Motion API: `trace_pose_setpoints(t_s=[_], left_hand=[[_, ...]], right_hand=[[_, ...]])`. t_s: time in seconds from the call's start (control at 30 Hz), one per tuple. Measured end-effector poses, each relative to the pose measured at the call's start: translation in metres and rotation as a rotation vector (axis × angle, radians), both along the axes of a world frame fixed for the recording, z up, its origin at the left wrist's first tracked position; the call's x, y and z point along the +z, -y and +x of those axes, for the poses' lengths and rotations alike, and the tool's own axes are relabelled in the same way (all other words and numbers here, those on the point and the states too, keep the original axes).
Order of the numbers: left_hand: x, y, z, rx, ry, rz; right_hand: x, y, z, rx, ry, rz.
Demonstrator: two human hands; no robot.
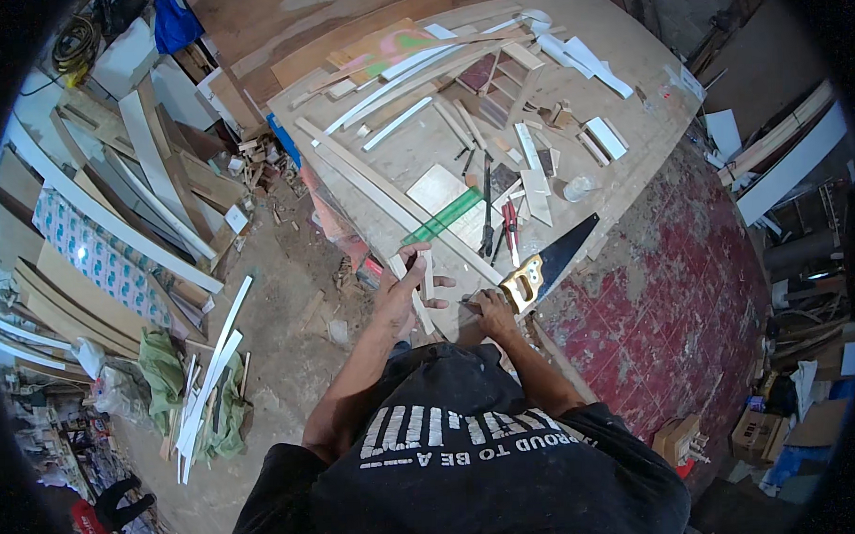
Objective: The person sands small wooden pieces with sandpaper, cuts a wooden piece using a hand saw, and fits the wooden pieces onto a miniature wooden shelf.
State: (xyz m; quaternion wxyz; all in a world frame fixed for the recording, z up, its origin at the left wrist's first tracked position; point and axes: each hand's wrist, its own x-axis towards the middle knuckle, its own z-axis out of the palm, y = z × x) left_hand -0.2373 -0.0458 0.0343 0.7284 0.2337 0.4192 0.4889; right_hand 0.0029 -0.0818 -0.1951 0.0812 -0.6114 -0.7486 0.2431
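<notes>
My left hand (407, 285) is closed around a small pale wooden piece with narrow strips (421, 310), held up at the near edge of the workbench (642, 34). Close by on the right, my right hand (493, 314) has its fingers curled beside a flat grey-brown piece (460, 324); what they grip is hidden. A handsaw (565, 255) with a yellowish handle lies just beyond that hand, its blade pointing far right. Past both hands rest a green ruler (445, 217), red-handled pliers (511, 230) and a long black tool (488, 208).
Long wooden strips (377, 182) and white strips cross the bench's left side. A small wooden compartment frame (508, 81) stands farther back, with a clear jar (578, 187) at right. Boards (165, 163) lean at left; white offcuts (211, 392) lie on the floor.
</notes>
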Motion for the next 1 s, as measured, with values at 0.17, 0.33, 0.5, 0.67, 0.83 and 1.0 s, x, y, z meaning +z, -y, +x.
trace_pose_setpoints(t_s=[0.17, 0.33, 0.5, 0.67, 0.83, 1.0], left_hand=[[-0.007, -0.006, 0.007, -0.116, 0.009, 0.082], [-0.004, -0.006, 0.015, -0.090, -0.054, 0.138], [-0.008, -0.015, 0.027, -0.224, 0.033, 0.221], [-0.001, -0.013, 0.040, -0.283, 0.049, 0.082], [0.009, -0.009, 0.060, -0.311, -0.037, -0.064], [-0.002, -0.005, 0.066, -0.431, -0.137, -0.100]], right_hand=[[0.029, -0.012, -0.005, -0.107, -0.226, 0.123], [0.168, -0.043, -0.044, -0.269, -1.079, -0.055], [0.239, -0.044, -0.042, -0.105, -1.155, -0.065], [0.252, -0.031, -0.031, 0.059, -0.774, 0.157], [0.232, -0.030, -0.011, 0.038, -0.725, 0.347], [0.224, -0.023, -0.003, -0.068, -0.759, 0.211]])
